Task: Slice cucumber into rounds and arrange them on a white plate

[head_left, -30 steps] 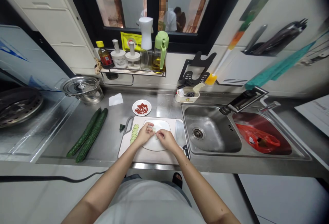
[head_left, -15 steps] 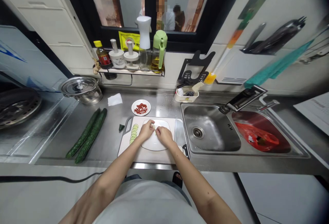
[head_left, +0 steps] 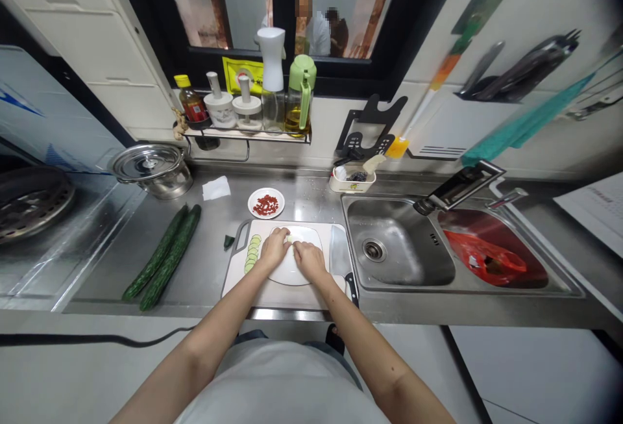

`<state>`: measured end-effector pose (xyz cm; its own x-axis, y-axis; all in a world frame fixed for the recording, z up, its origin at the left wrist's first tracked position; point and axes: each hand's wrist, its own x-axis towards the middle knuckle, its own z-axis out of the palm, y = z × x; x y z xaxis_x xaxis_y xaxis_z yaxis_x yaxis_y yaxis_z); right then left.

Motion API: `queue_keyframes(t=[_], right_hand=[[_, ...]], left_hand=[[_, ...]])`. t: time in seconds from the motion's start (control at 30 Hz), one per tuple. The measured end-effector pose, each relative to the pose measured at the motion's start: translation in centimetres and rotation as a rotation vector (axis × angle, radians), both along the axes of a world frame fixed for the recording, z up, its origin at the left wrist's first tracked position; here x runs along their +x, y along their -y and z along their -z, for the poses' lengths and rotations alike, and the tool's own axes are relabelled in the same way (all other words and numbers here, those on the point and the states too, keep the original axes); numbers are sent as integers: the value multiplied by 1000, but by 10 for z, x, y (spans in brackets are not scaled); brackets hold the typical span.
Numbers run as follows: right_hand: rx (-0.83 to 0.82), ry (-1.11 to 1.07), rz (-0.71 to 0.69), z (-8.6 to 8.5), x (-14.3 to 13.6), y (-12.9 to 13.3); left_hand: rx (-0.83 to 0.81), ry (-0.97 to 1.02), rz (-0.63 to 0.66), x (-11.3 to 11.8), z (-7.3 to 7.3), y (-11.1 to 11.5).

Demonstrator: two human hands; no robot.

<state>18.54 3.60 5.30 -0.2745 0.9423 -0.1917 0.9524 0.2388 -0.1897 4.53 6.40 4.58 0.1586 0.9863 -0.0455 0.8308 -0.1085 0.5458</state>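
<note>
A white plate [head_left: 292,274] rests on the cutting board [head_left: 272,295]. Over the plate, my left hand [head_left: 275,247] is closed with its fingertips on a small pale-green cucumber slice [head_left: 291,239]. My right hand [head_left: 309,259] meets it from the other side, fingers pinched at the slice's edge; its fingertips are partly hidden. Left of the plate, overlapping cucumber slices [head_left: 252,253] lie in a row on the board. A kitchen knife [head_left: 339,252] lies flat along the board's right side, its black handle toward me.
Two whole cucumbers [head_left: 168,258] and a cut cucumber end [head_left: 228,241] lie to the left. Behind the board stands a small dish of red pieces [head_left: 266,204]. A steel pot [head_left: 168,180] is at back left, the sink [head_left: 399,274] at right. Bottles line a shelf [head_left: 243,133].
Both hands stay over the plate, with only small shifts of the fingers around the slice. The right hand has turned slightly and sits a little lower. The view has shifted slightly.
</note>
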Motion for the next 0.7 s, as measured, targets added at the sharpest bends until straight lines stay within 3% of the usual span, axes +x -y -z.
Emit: queue_keyframes(t=[0.7], right_hand=[[20,86,-14,5,-4,-9]], left_hand=[[-32,-91,-15,5,-3,-11]])
